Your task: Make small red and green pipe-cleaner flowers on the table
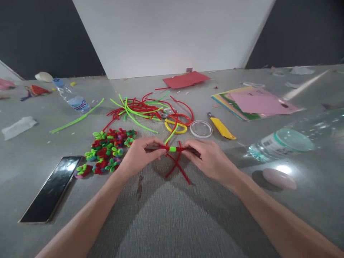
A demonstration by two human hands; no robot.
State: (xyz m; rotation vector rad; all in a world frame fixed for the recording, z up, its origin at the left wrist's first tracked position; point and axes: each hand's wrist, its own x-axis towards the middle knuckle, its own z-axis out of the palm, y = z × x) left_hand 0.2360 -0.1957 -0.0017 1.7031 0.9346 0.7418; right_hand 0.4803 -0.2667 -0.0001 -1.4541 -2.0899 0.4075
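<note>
While 2 hands pinch a dark stick, a green band shows between them

Because the left hand and the right hand each have thumb and fingers closed on a dark stick, it lies roughly level between them, over the counter. A bright green band sits on it between the fingertips, with red wrap on either side reaching the fingertips of each hand.

To handle this well, the grip should probably be firm on the stick but light on the fuzzy wrap, so that the turns lie snug without being crushed. Turning slowly with 1 hand while the other pins the end would likely keep the coil tight. Loose red pipe cleaners cross just below the hands, and a green pipe cleaner rises just beyond them; either could snag, and whether they join the wrap cannot be told.

Beyond the right hand lies a yellow cutter, best given a wide berth. Left of the left hand, near its wrist, is a bunch of red and green fuzzy flowers, which the forearm should avoid brushing.
</note>
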